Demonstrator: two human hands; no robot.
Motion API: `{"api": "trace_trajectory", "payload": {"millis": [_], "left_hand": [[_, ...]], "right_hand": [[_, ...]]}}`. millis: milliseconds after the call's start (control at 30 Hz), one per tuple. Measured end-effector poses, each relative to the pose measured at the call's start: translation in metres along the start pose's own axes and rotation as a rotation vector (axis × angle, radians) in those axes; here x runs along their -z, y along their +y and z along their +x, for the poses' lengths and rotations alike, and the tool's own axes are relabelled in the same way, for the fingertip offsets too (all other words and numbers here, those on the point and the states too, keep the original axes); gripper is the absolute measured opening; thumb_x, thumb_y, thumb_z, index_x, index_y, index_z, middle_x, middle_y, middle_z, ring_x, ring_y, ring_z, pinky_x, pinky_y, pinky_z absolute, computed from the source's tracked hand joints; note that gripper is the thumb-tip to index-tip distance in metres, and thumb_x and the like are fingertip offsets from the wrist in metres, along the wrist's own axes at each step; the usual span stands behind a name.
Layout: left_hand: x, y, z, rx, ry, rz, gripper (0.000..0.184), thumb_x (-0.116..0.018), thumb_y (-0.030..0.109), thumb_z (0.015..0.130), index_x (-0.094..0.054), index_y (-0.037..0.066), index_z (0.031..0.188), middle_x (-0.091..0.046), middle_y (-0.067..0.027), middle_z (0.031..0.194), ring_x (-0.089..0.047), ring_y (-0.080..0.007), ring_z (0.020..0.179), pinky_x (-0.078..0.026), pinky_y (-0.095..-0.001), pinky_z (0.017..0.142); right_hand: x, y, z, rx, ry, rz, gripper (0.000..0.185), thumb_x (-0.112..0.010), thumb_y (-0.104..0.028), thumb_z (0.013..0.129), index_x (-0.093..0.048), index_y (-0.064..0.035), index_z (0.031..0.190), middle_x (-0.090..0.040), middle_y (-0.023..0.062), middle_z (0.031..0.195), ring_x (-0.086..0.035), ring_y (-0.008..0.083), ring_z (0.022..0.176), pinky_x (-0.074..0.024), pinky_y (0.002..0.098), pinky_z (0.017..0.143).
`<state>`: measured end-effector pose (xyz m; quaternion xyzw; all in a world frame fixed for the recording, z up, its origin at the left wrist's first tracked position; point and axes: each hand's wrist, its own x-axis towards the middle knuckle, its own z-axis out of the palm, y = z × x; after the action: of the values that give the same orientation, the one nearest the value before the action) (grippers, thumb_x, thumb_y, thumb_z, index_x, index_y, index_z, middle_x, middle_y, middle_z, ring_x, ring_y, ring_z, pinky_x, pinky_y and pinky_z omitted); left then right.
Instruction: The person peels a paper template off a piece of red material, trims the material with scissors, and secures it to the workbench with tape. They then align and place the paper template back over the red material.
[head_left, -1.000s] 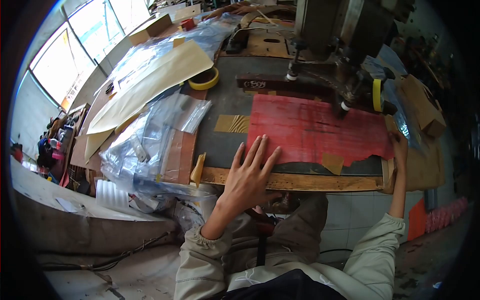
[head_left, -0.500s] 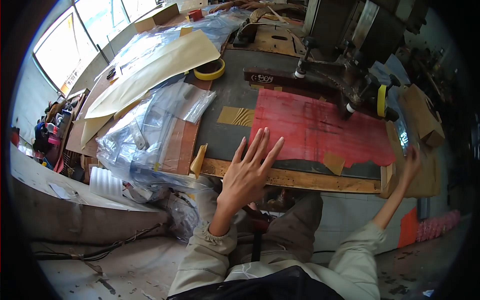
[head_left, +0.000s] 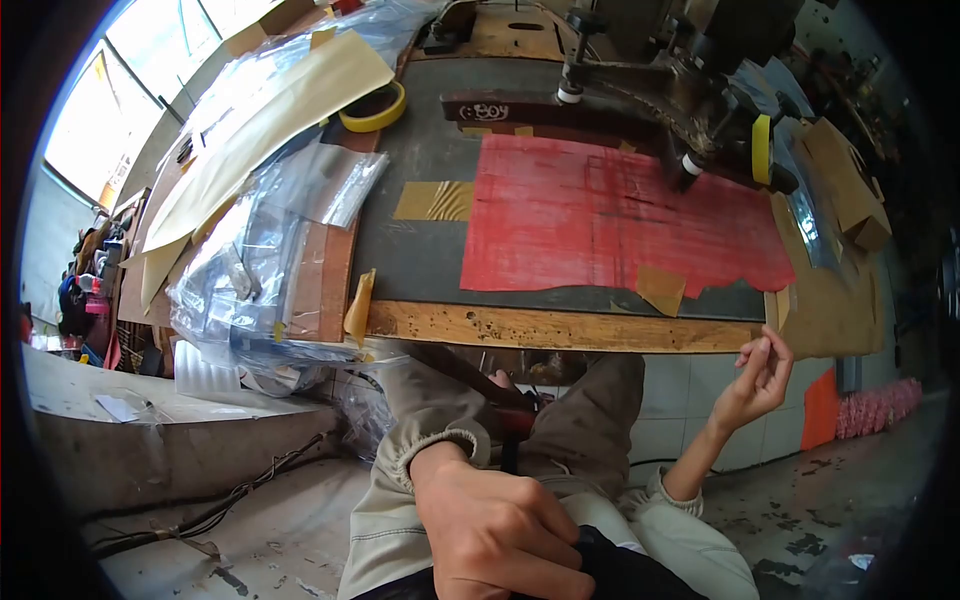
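My left hand [head_left: 500, 525] is close to the camera, in front of the black cloth [head_left: 625, 565] at my chest. Its fingers are curled, their tips hidden, so what they hold cannot be made out. At the bench's right front corner, my right hand [head_left: 757, 380] is raised with its fingers curled in and nothing visible in them. Neither hand touches the red sheet [head_left: 560, 220], which lies on the dark bench top [head_left: 400, 252]. Brown tape [head_left: 435, 201] lies at the sheet's left edge, and another tape piece [head_left: 661, 289] is on its lower edge.
A dark metal machine arm [head_left: 640, 80] with a yellow tape roll [head_left: 761, 149] stands over the sheet's back. Another yellow roll [head_left: 373, 108], cream paper [head_left: 270, 135] and clear plastic [head_left: 245, 265] lie left. A cardboard box [head_left: 840, 185] is at right.
My left hand has left the sheet's front edge, moved down toward my chest and curled its fingers. My right hand has come down and left from the cardboard side. The view has shifted.
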<state>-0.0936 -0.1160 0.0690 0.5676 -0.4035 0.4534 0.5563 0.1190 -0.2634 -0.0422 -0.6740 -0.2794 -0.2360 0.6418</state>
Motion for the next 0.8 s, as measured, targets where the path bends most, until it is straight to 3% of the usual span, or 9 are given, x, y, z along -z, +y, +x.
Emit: {"api": "trace_trajectory", "payload": {"millis": [133,333,400,500,567,600,667,733,800], "left_hand": [[-0.010,-0.005,0.003,-0.036,0.120,0.066,0.038,-0.035,-0.005,0.089,-0.048,0.018,0.116,-0.045,-0.0048,0.051,-0.033,-0.0079,0.032,-0.025,-0.0222,0.032],[0.014,0.002,0.012,0.101,-0.099,-0.036,0.037,-0.029,-0.008,0.083,-0.059,0.014,0.083,-0.039,-0.0014,0.049,-0.027,-0.0042,0.033,-0.021,-0.0204,0.030],[0.024,0.000,0.016,0.119,-0.200,-0.127,0.033,-0.031,-0.002,0.086,-0.060,0.013,0.082,-0.040,-0.0019,0.051,-0.028,-0.0050,0.034,-0.022,-0.0208,0.031],[0.035,-0.009,0.009,0.083,-0.264,-0.286,0.016,-0.040,0.003,0.087,-0.051,0.008,0.098,-0.048,-0.0076,0.056,-0.039,-0.0120,0.037,-0.031,-0.0235,0.034],[0.030,-0.016,-0.010,0.051,-0.066,-0.353,0.048,-0.047,-0.014,0.075,-0.031,0.000,0.117,-0.055,-0.0161,0.056,-0.051,-0.0210,0.037,-0.037,-0.0265,0.034],[0.043,-0.012,-0.021,0.152,-0.076,-0.287,0.027,-0.051,-0.006,0.076,-0.043,-0.001,0.102,-0.058,-0.0141,0.063,-0.056,-0.0215,0.049,-0.043,-0.0274,0.044],[0.049,-0.009,-0.041,0.338,0.191,-0.039,0.016,-0.054,0.002,0.078,-0.055,-0.002,0.093,-0.062,-0.0121,0.069,-0.061,-0.0225,0.060,-0.049,-0.0295,0.057],[0.048,-0.012,-0.050,0.602,0.454,0.477,0.028,-0.057,0.002,0.077,-0.053,-0.001,0.104,-0.062,-0.0120,0.070,-0.061,-0.0234,0.062,-0.049,-0.0314,0.062],[0.064,-0.022,-0.057,0.809,0.326,0.985,0.039,-0.062,0.006,0.076,-0.051,0.000,0.112,-0.062,-0.0121,0.076,-0.061,-0.0242,0.068,-0.048,-0.0329,0.068]], "right_hand": [[-0.006,-0.003,0.000,-0.055,-0.016,0.006,0.013,-0.050,-0.003,0.091,-0.060,0.0023,0.098,-0.052,0.0018,0.070,-0.044,0.0051,0.060,-0.0345,0.0175,0.051],[0.000,0.006,-0.005,-0.098,-0.059,-0.022,0.013,-0.050,-0.003,0.091,-0.060,0.0019,0.097,-0.051,0.0013,0.070,-0.045,0.0048,0.061,-0.0344,0.0175,0.051],[-0.001,0.007,-0.006,-0.115,-0.073,-0.014,0.013,-0.049,-0.003,0.091,-0.060,0.0017,0.097,-0.051,0.0011,0.070,-0.044,0.0044,0.061,-0.0340,0.0173,0.051],[-0.003,0.003,-0.005,-0.153,-0.085,-0.016,0.013,-0.049,-0.003,0.092,-0.060,0.0020,0.097,-0.051,0.0009,0.070,-0.046,0.0045,0.062,-0.0357,0.0174,0.053],[-0.008,0.000,-0.005,-0.172,-0.073,-0.040,0.012,-0.049,-0.002,0.091,-0.060,0.0021,0.097,-0.051,0.0007,0.072,-0.047,0.0047,0.063,-0.0379,0.0181,0.056],[-0.011,0.000,-0.004,-0.172,-0.061,-0.059,0.012,-0.050,-0.002,0.091,-0.060,0.0021,0.096,-0.052,0.0006,0.073,-0.047,0.0048,0.064,-0.0392,0.0187,0.057],[-0.013,0.003,-0.002,-0.182,-0.079,-0.077,0.011,-0.052,-0.001,0.089,-0.061,0.0010,0.095,-0.055,0.0029,0.078,-0.052,0.0073,0.067,-0.0433,0.0222,0.063],[-0.028,-0.008,0.003,-0.070,-0.159,-0.185,0.010,-0.055,-0.001,0.087,-0.062,-0.0001,0.094,-0.057,0.0051,0.080,-0.054,0.0117,0.069,-0.0444,0.0251,0.065],[-0.050,-0.020,0.007,0.075,-0.264,-0.281,0.010,-0.057,-0.002,0.084,-0.062,-0.0012,0.093,-0.059,0.0077,0.084,-0.056,0.0180,0.074,-0.0456,0.0296,0.068]]}}
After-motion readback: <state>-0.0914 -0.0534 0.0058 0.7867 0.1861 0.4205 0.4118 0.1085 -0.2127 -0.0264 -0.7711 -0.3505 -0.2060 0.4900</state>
